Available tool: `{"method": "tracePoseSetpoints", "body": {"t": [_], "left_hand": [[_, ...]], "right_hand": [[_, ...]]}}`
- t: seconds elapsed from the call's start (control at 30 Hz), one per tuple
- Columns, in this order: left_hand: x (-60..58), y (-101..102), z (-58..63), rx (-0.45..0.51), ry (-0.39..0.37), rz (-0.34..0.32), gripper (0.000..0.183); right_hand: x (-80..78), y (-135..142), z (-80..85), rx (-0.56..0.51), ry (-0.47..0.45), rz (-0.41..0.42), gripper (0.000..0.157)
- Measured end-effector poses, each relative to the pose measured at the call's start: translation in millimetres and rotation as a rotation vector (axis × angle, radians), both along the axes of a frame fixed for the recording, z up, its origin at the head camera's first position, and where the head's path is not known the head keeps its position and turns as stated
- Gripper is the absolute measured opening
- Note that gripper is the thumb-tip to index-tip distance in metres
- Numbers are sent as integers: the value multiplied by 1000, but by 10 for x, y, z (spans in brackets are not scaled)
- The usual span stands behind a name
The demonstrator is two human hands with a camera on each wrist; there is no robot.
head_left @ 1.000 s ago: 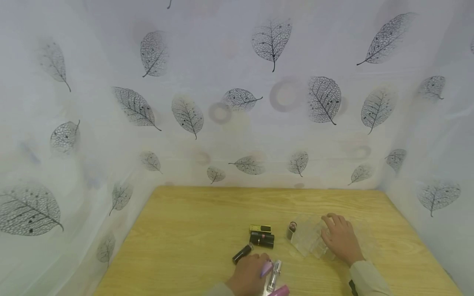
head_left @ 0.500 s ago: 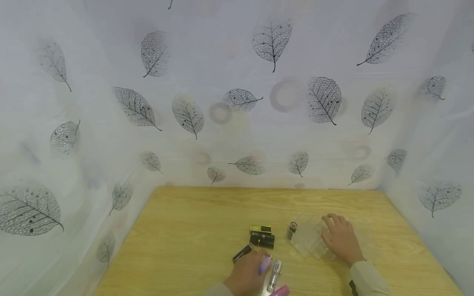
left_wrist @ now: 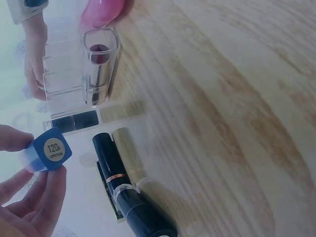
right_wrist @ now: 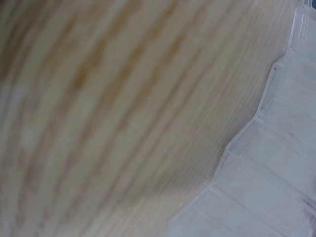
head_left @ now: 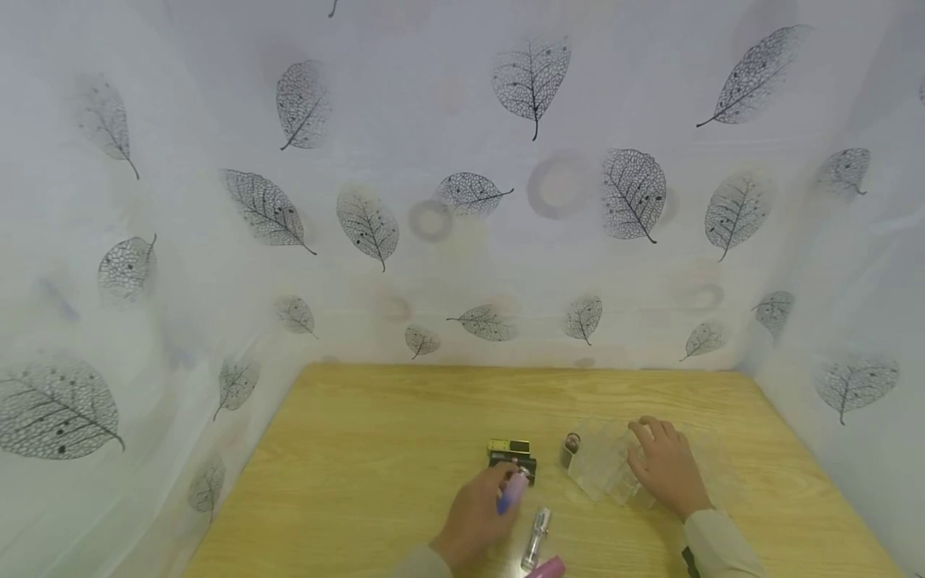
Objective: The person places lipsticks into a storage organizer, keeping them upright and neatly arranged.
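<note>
My left hand [head_left: 471,514] pinches a lipstick tube [head_left: 511,491] between thumb and fingers. The tube is pale purple with a blue square end, whose round label faces the left wrist camera [left_wrist: 55,149]. My right hand [head_left: 668,467] rests on a clear compartmented organizer [head_left: 594,467], its fingers loosely bent over the top. The organizer's stepped edge [right_wrist: 237,153] fills the right side of the right wrist view. One lipstick with a dark tip [left_wrist: 98,69] stands in the organizer's end compartment. Black lipstick tubes [left_wrist: 108,158] lie near the held tube, partly hidden by my left hand in the head view.
A gold-and-black tube [head_left: 508,446] lies beyond the black ones. A clear, silvery tube [head_left: 536,538] and a pink tube [head_left: 549,568] lie near the front edge of the wooden table [head_left: 361,466]. Leaf-printed sheeting [head_left: 462,265] surrounds the table's back and sides.
My left hand has lifted the purple lipstick tube and moved it forward, toward the black tubes. The tube now stands more upright in the fingers. My right hand has stayed on the organizer.
</note>
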State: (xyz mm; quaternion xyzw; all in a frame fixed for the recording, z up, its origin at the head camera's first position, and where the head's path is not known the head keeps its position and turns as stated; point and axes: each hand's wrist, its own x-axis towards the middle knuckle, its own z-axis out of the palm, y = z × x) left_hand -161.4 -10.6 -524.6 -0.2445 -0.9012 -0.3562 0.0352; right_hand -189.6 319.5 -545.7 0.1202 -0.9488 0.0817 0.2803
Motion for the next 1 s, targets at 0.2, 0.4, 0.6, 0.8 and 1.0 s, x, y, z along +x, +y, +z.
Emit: {"method": "tracePoseSetpoints", "body": {"t": [0.2,0.4,0.6,0.8,1.0], "left_hand": [[-32,7,-2,98,58,5,37],[-66,30,-18,142,111,25,40],[-58,44,54,159,106,31,43],[-59,74,106,185,81,50,39],[-60,83,112,210,68,63,34]], "right_hand": [[-9,9,-4,3,-8,-6,39],[-25,19,-7,0,-19,-7,38],[-33,28,-33,4,-12,1,39],[-32,32,-49,-1,-12,4,39],[-30,27,-49,1,-1,10,39]]}}
